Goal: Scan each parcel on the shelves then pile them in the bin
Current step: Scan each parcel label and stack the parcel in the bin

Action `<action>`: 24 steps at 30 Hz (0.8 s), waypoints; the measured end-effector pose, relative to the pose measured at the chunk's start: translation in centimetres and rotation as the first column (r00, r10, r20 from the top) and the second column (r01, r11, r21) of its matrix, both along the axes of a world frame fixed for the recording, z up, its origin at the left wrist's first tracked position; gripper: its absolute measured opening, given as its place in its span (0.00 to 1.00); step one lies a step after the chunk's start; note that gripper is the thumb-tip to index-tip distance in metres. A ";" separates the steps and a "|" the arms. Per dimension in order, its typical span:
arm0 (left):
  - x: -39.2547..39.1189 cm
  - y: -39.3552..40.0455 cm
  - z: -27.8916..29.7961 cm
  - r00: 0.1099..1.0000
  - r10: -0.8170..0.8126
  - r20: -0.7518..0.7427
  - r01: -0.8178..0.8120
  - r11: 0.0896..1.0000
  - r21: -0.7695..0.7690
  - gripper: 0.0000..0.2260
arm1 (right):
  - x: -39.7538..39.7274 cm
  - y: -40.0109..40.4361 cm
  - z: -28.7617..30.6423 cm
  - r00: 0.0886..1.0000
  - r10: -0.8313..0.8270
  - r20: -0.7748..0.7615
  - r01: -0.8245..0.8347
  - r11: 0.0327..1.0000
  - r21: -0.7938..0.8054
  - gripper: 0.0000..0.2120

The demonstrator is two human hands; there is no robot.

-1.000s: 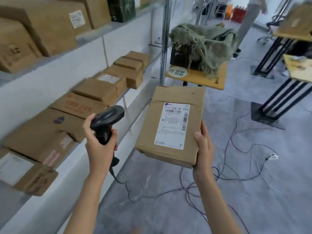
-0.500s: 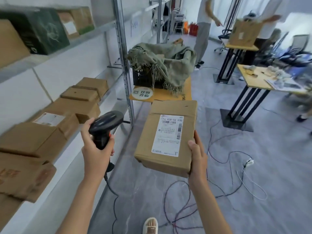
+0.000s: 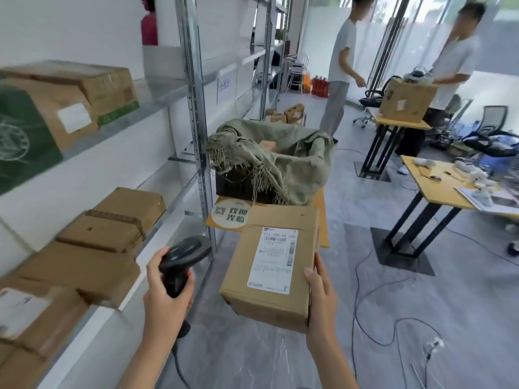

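Left hand [image 3: 165,301] grips matte black scanner [image 3: 182,259]; right hand [image 3: 320,301] clasps labelled cardboard parcel [image 3: 269,265].

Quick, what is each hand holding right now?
Left hand: closed around the black scanner.
Right hand: gripping the side of the cardboard box.

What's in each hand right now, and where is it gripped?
Left hand grips the scanner by its handle. Right hand holds the parcel at its near right edge.
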State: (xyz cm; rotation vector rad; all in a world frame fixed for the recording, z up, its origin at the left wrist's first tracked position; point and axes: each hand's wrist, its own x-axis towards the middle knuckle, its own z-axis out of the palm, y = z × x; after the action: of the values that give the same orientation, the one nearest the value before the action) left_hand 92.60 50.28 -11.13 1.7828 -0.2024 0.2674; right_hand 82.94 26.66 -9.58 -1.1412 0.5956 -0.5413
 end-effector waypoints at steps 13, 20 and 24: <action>21.7 -11.9 0.1 0.997 0.062 0.045 -0.063 0.998 0.017 0.35 | 25.6 -16.2 4.3 0.984 0.088 0.158 -0.061 0.984 -0.170 0.37; 30.7 -18.1 4.3 0.992 0.050 0.116 -0.052 0.999 0.007 0.34 | 39.7 -25.8 10.2 0.976 -0.075 0.203 0.160 0.884 -0.439 0.42; 34.5 -20.5 5.4 0.992 0.004 0.128 -0.002 1.000 -0.012 0.35 | 46.1 -28.8 11.0 0.974 -0.210 0.080 0.211 0.735 -0.645 0.41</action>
State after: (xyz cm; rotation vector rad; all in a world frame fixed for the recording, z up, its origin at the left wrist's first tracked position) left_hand 127.07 29.78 -5.76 1.7557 -0.2894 0.3850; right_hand 129.05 -2.17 1.47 -1.7467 0.5502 -0.9995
